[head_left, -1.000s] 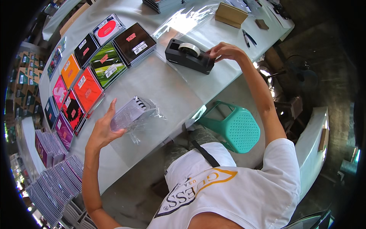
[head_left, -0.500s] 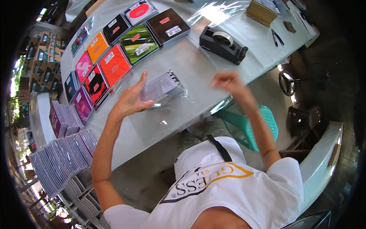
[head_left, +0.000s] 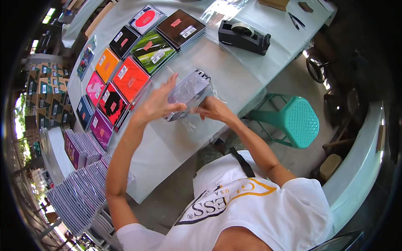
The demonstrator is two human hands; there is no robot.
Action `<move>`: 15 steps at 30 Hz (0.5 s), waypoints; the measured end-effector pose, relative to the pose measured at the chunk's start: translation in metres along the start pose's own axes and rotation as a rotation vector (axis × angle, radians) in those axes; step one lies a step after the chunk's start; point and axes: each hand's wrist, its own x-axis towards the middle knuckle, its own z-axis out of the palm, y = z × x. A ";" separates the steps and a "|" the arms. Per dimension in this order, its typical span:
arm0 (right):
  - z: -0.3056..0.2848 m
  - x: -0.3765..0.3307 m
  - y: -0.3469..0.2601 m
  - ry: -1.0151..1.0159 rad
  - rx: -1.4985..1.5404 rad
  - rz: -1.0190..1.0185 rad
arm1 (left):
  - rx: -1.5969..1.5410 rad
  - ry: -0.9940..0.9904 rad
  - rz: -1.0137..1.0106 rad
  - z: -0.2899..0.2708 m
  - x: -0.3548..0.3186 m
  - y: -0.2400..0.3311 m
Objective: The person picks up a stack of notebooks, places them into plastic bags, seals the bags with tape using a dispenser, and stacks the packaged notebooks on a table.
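Observation:
A stack of slim clear cases (head_left: 190,90), bundled in loose clear plastic film, stands on the table in front of me. My left hand (head_left: 161,102) is at its left side with the fingers spread and the thumb toward the bundle. At the bundle's near right end is my right hand (head_left: 213,109), its fingers curled together against the film. Whatever those fingertips hold is too small to tell. Loose film (head_left: 190,125) juts from the bundle's near side. Beyond it sits a black tape dispenser (head_left: 244,37) with a roll of tape.
Several stacks of colourful disc cases, including an orange-red one (head_left: 130,79), line the table's left. More cases (head_left: 79,201) are piled at the lower left. Pliers (head_left: 296,21) lie at the far right. A green stool (head_left: 299,121) stands beside the table (head_left: 163,154). Cartons (head_left: 52,90) are stacked farther left.
My right hand has come from the right, near the tape dispenser, to the bundle's near right end. My left hand and the bundle appear farther right in view, which has shifted.

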 end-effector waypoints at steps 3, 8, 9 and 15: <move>0.054 0.005 0.035 -0.748 0.708 -0.255 | -0.159 0.010 0.158 -0.030 0.088 0.014; 0.165 0.055 -0.008 -0.798 2.226 -0.383 | 0.341 -0.865 -0.064 0.007 0.176 0.061; 0.162 0.060 -0.013 -0.630 2.379 -0.453 | 0.404 -1.067 -0.155 0.010 0.179 0.061; 0.116 0.042 0.030 -0.274 1.740 -0.111 | 0.031 -0.653 -0.028 -0.070 0.052 0.012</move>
